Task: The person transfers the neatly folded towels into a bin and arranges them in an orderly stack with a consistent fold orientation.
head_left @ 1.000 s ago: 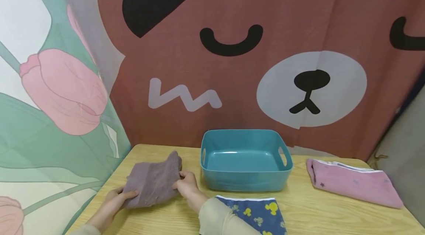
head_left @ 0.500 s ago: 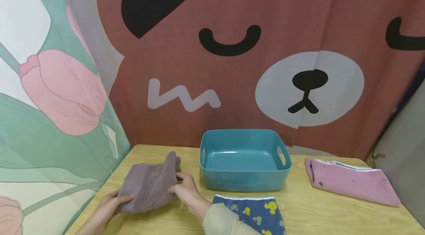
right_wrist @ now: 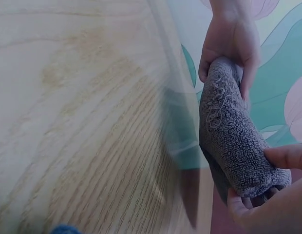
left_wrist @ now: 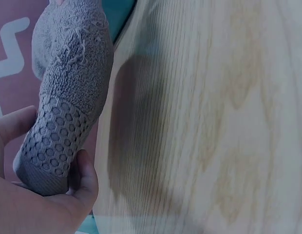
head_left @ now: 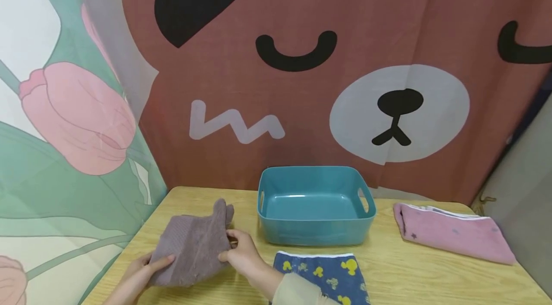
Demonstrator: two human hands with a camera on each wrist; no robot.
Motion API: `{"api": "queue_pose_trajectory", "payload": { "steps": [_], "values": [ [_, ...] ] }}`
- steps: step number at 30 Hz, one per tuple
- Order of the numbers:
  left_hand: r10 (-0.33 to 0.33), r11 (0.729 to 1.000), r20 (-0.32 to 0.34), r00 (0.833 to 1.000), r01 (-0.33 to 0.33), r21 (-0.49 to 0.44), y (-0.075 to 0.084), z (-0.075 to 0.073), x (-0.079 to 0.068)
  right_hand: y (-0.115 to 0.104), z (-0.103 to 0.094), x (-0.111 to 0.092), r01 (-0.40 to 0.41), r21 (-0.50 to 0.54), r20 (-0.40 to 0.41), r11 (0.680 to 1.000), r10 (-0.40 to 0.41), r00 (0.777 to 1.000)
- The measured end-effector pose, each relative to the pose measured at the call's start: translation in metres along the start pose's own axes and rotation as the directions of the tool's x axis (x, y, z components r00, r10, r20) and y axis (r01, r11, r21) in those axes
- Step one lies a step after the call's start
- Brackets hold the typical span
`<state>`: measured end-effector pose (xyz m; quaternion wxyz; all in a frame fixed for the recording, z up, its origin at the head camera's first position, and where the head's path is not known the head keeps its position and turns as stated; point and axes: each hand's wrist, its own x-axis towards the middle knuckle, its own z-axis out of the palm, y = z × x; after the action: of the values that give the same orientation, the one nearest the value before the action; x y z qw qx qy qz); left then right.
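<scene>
The left hand (head_left: 139, 275) pinches one end of the mauve towel (head_left: 191, 248), the right hand (head_left: 244, 253) the other. It seems raised off the table (head_left: 414, 274)

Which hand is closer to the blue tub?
The right hand, near the front left corner of the tub; the left hand is farther left, across the towel from it.

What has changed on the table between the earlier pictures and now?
The mauve towel has moved slightly toward the person and a little to the left, its left end most. The left hand and right hand moved with it, both gripping it throughout; nothing was let go. The teal bin, pink cloth and blue patterned cloth stayed put.
</scene>
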<state>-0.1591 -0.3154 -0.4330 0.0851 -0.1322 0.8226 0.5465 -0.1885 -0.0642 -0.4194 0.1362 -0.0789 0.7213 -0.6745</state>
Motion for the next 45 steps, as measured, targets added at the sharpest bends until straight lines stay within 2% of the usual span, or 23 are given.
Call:
{"api": "queue_pose_trajectory", "payload": {
  "steps": [7, 12, 15, 23, 27, 30, 34, 37, 41, 45],
  "values": [
    [-0.023, 0.998, -0.022, 1.0, 0.024, 0.066, 0.004, 0.004, -0.006, 0.0, -0.004, -0.01, 0.025, 0.011, 0.031, 1.0, -0.025, 0.999],
    [-0.007, 0.998, -0.028, 1.0, 0.009, 0.059, 0.008, 0.006, -0.012, -0.003, -0.005, -0.02, 0.036, 0.013, 0.021, 0.999, -0.037, 0.999],
    [-0.001, 1.0, -0.021, 1.0, 0.001, 0.021, 0.01, 0.008, -0.016, -0.006, -0.007, -0.026, 0.034, 0.036, 0.011, 0.999, -0.035, 0.999],
    [-0.007, 0.991, 0.012, 1.0, 0.009, -0.134, 0.013, 0.011, -0.026, -0.011, -0.011, -0.045, 0.113, 0.109, -0.004, 0.988, -0.114, 0.994],
    [0.036, 0.981, 0.065, 0.997, -0.023, -0.194, 0.015, 0.009, -0.029, -0.012, -0.018, -0.054, 0.137, 0.131, -0.011, 0.982, -0.136, 0.991],
    [0.081, 0.968, 0.122, 0.989, -0.049, -0.246, 0.018, 0.008, -0.034, -0.013, -0.026, -0.059, 0.137, 0.154, 0.002, 0.979, -0.139, 0.99],
    [0.101, 0.959, 0.176, 0.979, -0.049, -0.279, 0.023, 0.012, -0.038, -0.015, -0.038, -0.065, 0.116, 0.184, 0.019, 0.976, -0.121, 0.992],
    [0.094, 0.96, 0.161, 0.982, -0.047, -0.277, 0.03, 0.018, -0.041, -0.016, -0.047, -0.07, 0.075, 0.196, 0.027, 0.978, -0.082, 0.996],
    [0.122, 0.96, 0.12, 0.985, -0.086, -0.265, 0.04, 0.028, -0.046, -0.016, -0.059, -0.076, 0.056, 0.205, 0.03, 0.977, -0.063, 0.998],
    [0.183, 0.949, 0.142, 0.973, -0.137, -0.283, 0.05, 0.038, -0.051, -0.015, -0.073, -0.085, 0.067, 0.178, 0.015, 0.982, -0.071, 0.997]
  ]
}}
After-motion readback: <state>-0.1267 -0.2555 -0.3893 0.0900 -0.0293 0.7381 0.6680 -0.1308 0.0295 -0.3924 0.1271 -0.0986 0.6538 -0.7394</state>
